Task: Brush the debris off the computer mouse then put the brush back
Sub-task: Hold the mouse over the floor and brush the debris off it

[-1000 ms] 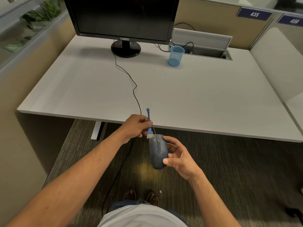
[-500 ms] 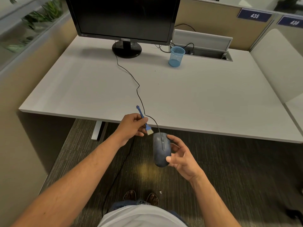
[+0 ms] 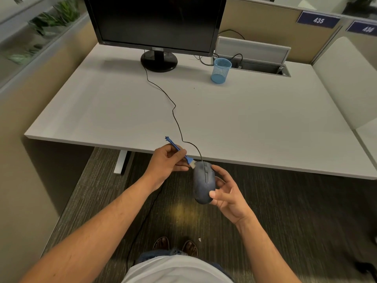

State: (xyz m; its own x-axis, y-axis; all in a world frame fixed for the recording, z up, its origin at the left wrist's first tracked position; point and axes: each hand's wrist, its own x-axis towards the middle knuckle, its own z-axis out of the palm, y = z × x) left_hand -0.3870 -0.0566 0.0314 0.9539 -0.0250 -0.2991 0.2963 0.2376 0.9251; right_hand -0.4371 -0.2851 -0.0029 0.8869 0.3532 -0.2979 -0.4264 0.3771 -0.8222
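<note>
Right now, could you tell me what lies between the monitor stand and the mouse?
In the head view, only the mouse's black cable, trailing across the bare white desk.

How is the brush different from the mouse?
The brush is thin and bright blue with pale bristles; the mouse is fat, rounded and dark. The left hand pinches the brush; the right hand cradles the mouse. Only the mouse has a cable. Both are held off the desk.

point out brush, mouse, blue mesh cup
brush [image 3: 177, 148], head view, on the blue handle above the left hand.
mouse [image 3: 202, 183], head view, on its dusty back.
blue mesh cup [image 3: 221, 71], head view, on its side wall.
</note>
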